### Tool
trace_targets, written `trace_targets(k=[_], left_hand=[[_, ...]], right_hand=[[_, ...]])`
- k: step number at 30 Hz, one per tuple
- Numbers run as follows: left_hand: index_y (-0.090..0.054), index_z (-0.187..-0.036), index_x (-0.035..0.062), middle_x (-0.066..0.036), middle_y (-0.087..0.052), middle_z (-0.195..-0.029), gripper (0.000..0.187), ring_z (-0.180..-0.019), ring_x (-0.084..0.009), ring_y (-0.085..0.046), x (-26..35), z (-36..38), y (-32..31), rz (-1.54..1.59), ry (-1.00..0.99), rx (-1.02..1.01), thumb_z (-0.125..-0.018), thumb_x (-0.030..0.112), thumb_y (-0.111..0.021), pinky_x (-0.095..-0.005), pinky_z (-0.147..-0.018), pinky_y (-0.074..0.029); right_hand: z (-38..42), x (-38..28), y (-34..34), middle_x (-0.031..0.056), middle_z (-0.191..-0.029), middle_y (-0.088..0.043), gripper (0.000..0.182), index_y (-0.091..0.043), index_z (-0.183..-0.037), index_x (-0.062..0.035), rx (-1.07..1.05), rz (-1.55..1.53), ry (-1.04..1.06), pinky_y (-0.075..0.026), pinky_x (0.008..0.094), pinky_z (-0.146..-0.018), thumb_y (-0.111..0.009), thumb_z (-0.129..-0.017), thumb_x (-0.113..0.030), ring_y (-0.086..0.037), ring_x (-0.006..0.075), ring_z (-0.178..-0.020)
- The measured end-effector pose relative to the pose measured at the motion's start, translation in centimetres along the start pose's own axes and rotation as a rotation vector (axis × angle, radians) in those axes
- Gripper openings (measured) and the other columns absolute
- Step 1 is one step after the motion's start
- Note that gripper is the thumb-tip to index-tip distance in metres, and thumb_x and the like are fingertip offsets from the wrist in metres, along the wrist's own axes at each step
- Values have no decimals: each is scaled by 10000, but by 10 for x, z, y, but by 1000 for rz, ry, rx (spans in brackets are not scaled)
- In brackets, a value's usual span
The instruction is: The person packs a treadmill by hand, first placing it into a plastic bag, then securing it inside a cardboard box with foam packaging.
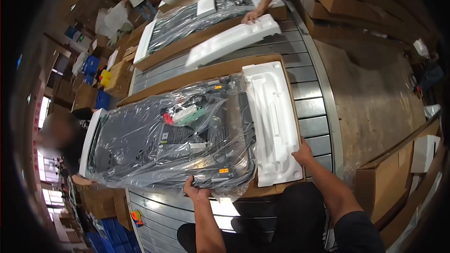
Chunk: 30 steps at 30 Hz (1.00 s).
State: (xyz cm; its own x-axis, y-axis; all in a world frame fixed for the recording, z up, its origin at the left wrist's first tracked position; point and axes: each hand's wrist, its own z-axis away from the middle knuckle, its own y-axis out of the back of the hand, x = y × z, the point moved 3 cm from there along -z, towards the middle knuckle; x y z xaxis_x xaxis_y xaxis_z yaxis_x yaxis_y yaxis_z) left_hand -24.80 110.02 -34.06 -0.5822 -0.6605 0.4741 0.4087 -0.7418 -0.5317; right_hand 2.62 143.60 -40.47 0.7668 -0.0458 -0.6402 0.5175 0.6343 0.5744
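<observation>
A dark, flat machine in clear plastic wrap (140, 136) lies with its left part over a long open carton (276, 189). On the plastic rest a pale cable bundle (187, 115) and a small label. My left hand (198, 192) grips the machine's near edge through the plastic, thumb on top and fingers hidden below. A white foam end piece (276, 122) sits inside the carton's right end. My right hand (303, 153) grips the carton's right wall, its thumb reaching over the foam edge. At the far left end, another person's hand (83, 180) is by a white foam strip (91, 136).
The carton stands on a metal slat conveyor (311, 107). Behind it is a second packed carton (173, 49); another person's hand (253, 17) holds a foam piece (234, 40) there. Cardboard boxes (389, 178) stand at right. An orange tape roll (136, 215) lies near left.
</observation>
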Motion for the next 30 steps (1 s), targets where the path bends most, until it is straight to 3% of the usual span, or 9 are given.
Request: trace_targets(k=[4, 6, 9, 10, 14, 18, 20, 28, 30], left_hand=[[-583, -911, 27, -137, -614, -997, 230, -929, -338, -577, -6, 19, 7, 14, -3, -52, -699, 114, -600, -513, -924, -416], [-580, -868, 16, -148, -619, -933, 183, -891, -349, -587, -8, 20, 8, 81, 23, -37, -708, 105, -583, -527, -907, -424], [-577, -887, -3, -163, -619, -939, 189, -898, -357, -590, -9, 44, -44, 151, 79, -122, -730, 101, -560, -526, -905, -428], [-575, -907, -11, -169, -617, -958, 206, -913, -361, -587, -5, 53, -66, 165, 91, -149, -736, 102, -555, -527, -908, -425], [-574, -970, -42, -195, -607, -1015, 262, -970, -360, -578, -24, 52, -101, 272, 210, -201, -757, 110, -562, -510, -937, -420], [-551, -1064, -70, -200, -604, -1063, 305, -970, -348, -597, -19, 46, -17, 259, 324, -222, -801, 85, -541, -491, -936, -439], [-575, -1031, -64, -178, -619, -1020, 259, -963, -328, -599, -60, 57, 6, 320, 472, -237, -790, 31, -570, -473, -919, -456], [-558, -1088, -60, -167, -606, -1083, 301, -994, -314, -589, -120, 72, 41, 278, 579, -287, -797, 14, -566, -441, -936, -433], [-568, -1066, -48, -158, -615, -1050, 279, -966, -314, -598, -117, 42, 62, 281, 543, -301, -791, -3, -565, -451, -914, -448]], right_hand=[[-9, -29, 25, 307, -1411, -229, 924, -123, -1384, 88, 67, 19, 391, -201, 385, -1099, -705, -761, -270, -219, 399, -1332], [-43, -51, -4, 204, -1410, -315, 733, -179, -1393, 43, -260, -454, 166, -225, 373, -1073, -512, -905, -390, -296, 291, -1316], [-39, -149, -16, 144, -1390, -341, 756, -266, -1404, -67, -677, -833, 7, -252, 376, -1050, -422, -883, -592, -343, 246, -1260], [-28, -202, -8, 114, -1131, -541, 651, -446, -1284, -72, -475, -979, -35, -434, 391, -874, -467, -872, -575, -543, 210, -989], [-87, -251, 51, 66, -820, -626, 540, -570, -1099, -49, -520, -1072, 94, -472, 302, -425, -524, -855, -528, -580, 192, -539], [-44, -199, -12, 125, -802, -627, 538, -591, -1026, -14, -18, -1221, 262, -487, 321, -522, -509, -849, -516, -608, 202, -672], [-111, -96, 34, 129, -942, -638, 467, -542, -1142, 1, -629, -1009, 262, -512, 349, -612, -488, -897, -393, -615, 255, -686], [-68, -30, 81, 89, -1062, -584, 422, -519, -1193, 3, 211, -789, 322, -464, 346, -824, -449, -935, -324, -576, 194, -934], [-70, -2, 29, 78, -1040, -575, 415, -508, -1219, -19, -171, -1020, 234, -451, 330, -829, -457, -931, -315, -563, 191, -907]])
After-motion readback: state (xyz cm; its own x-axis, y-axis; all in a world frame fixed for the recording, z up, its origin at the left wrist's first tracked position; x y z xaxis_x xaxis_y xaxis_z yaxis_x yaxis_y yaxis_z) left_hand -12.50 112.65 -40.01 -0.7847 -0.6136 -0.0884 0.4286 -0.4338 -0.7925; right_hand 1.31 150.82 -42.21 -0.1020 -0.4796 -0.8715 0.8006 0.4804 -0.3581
